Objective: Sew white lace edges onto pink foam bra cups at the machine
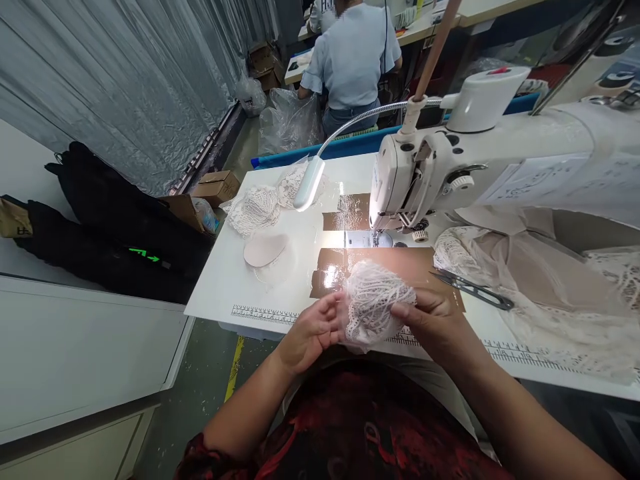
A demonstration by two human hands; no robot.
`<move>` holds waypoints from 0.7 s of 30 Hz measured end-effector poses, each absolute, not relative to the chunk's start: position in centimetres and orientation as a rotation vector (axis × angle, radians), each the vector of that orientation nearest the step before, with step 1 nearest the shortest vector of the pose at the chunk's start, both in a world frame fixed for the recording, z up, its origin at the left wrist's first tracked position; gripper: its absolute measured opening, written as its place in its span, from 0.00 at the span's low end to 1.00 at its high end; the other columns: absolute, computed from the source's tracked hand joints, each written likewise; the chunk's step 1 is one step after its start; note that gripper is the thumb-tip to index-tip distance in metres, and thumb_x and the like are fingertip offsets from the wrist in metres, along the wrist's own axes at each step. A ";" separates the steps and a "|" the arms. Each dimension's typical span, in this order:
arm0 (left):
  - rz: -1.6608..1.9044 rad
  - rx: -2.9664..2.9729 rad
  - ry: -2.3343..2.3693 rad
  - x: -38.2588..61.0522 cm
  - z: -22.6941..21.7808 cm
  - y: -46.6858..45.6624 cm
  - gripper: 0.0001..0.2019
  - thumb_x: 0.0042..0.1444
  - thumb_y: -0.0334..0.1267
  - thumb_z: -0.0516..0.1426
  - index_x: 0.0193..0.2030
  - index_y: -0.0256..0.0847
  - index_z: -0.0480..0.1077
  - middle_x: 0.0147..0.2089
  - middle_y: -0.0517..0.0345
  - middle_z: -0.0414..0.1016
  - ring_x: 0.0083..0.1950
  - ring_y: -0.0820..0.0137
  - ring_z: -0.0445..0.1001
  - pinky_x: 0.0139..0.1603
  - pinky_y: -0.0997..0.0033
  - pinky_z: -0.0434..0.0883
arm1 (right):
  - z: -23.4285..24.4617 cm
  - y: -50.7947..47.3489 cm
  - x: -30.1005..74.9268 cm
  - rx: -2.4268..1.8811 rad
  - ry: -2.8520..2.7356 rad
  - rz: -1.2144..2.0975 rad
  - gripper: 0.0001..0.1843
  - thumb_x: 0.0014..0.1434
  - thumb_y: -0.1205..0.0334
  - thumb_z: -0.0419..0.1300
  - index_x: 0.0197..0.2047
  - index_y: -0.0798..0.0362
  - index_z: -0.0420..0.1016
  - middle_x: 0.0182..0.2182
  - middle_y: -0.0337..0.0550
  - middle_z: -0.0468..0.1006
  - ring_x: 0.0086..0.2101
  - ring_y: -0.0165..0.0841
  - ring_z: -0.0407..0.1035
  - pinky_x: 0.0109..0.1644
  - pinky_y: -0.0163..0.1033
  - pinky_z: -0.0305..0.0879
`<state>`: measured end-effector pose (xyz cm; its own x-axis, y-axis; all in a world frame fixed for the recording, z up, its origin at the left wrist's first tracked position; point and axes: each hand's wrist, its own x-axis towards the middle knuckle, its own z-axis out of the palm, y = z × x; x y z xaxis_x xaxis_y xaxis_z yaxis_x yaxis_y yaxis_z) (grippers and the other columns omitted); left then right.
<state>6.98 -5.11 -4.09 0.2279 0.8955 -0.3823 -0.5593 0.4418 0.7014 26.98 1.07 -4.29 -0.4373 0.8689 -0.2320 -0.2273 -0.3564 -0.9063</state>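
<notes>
Both hands hold 1 bunched white lace piece (375,300) just above the near edge of the desk (225,287), in front of the sewing machine (415,180). Left hand (313,330): grip pinched shut on the lace's left rim. Right hand (430,313): grip closed on its right side. Probably straightening it by hand, not yet at the needle; any next move needs the lace flattened first. Scissors (475,288) lie just to the right.

Lace piece (376,301) held between left hand (311,331) and right hand (431,315) at near edge of worktop (220,287). Sewing machine (450,160) behind it, lamp (309,184) to machine's left. Snips (473,288) right of lace piece, fabric pile (540,280) further right. Lace cups (260,207) and pad (265,249) back-left. Another person (353,57) sits far behind.
</notes>
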 end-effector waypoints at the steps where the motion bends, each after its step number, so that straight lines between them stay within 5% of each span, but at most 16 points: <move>1: 1.060 0.488 0.826 6.9 -3.9 -4.9 0.29 0.42 0.32 0.62 0.55 0.43 0.69 0.54 0.50 0.72 0.51 0.63 0.72 0.47 0.68 0.69 | -4.2 0.9 26.8 -0.958 -1.145 1.897 0.11 0.45 0.53 0.70 0.30 0.50 0.80 0.27 0.40 0.79 0.29 0.33 0.70 0.36 0.39 0.67; 3: 1.076 0.553 0.818 7.2 -3.8 -4.6 0.29 0.43 0.32 0.63 0.56 0.42 0.68 0.52 0.50 0.73 0.51 0.62 0.72 0.47 0.68 0.68 | -4.1 0.5 26.4 -0.955 -1.221 1.931 0.11 0.46 0.55 0.70 0.32 0.51 0.79 0.26 0.38 0.77 0.27 0.31 0.68 0.33 0.36 0.66; 6: 1.116 0.570 0.883 7.9 -4.5 -4.6 0.16 0.40 0.29 0.62 0.39 0.34 0.75 0.35 0.53 0.77 0.39 0.66 0.75 0.39 0.71 0.68 | -4.2 0.2 26.3 -0.984 -1.215 1.943 0.12 0.45 0.55 0.70 0.30 0.52 0.76 0.24 0.36 0.75 0.24 0.27 0.65 0.28 0.33 0.62; 9: 1.168 0.497 0.963 7.6 -5.3 -4.7 0.05 0.37 0.27 0.61 0.25 0.34 0.71 0.24 0.59 0.72 0.28 0.73 0.70 0.31 0.75 0.65 | -4.6 0.4 27.0 -0.994 -1.173 1.910 0.12 0.46 0.55 0.70 0.28 0.52 0.74 0.23 0.34 0.72 0.24 0.26 0.64 0.27 0.32 0.60; 12: 1.230 0.471 1.009 5.9 -5.3 -4.6 0.06 0.39 0.27 0.60 0.20 0.36 0.65 0.20 0.65 0.65 0.22 0.79 0.61 0.25 0.79 0.60 | -4.5 0.7 27.8 -0.981 -1.162 1.875 0.11 0.48 0.55 0.69 0.29 0.51 0.73 0.23 0.34 0.71 0.24 0.27 0.64 0.28 0.32 0.61; 15: 1.356 0.702 1.063 4.1 -4.1 -4.4 0.03 0.45 0.30 0.58 0.29 0.39 0.70 0.33 0.61 0.71 0.34 0.75 0.69 0.34 0.76 0.67 | -3.6 0.6 27.8 -0.942 -1.339 1.844 0.10 0.50 0.56 0.67 0.29 0.51 0.73 0.24 0.35 0.72 0.24 0.27 0.64 0.27 0.32 0.61; 18: 1.223 1.211 1.104 3.6 -2.3 -4.4 0.24 0.43 0.35 0.64 0.50 0.43 0.70 0.54 0.53 0.69 0.57 0.63 0.65 0.57 0.66 0.64 | -2.5 0.2 26.8 -0.866 -1.635 1.824 0.08 0.54 0.56 0.65 0.31 0.52 0.74 0.26 0.36 0.74 0.26 0.28 0.67 0.29 0.32 0.62; 21: 0.869 1.465 1.118 4.5 -1.4 -4.4 0.24 0.44 0.39 0.66 0.50 0.41 0.69 0.47 0.53 0.72 0.48 0.64 0.70 0.50 0.67 0.67 | -2.1 -0.2 25.7 -0.815 -1.869 1.686 0.07 0.58 0.57 0.60 0.33 0.51 0.75 0.28 0.37 0.76 0.28 0.29 0.69 0.31 0.33 0.64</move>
<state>4.47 -4.40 -1.39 0.2994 0.9531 -0.0449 0.1913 -0.0138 0.9814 25.71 -0.19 -2.09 -0.7014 0.7120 -0.0330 0.1058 0.0582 -0.9927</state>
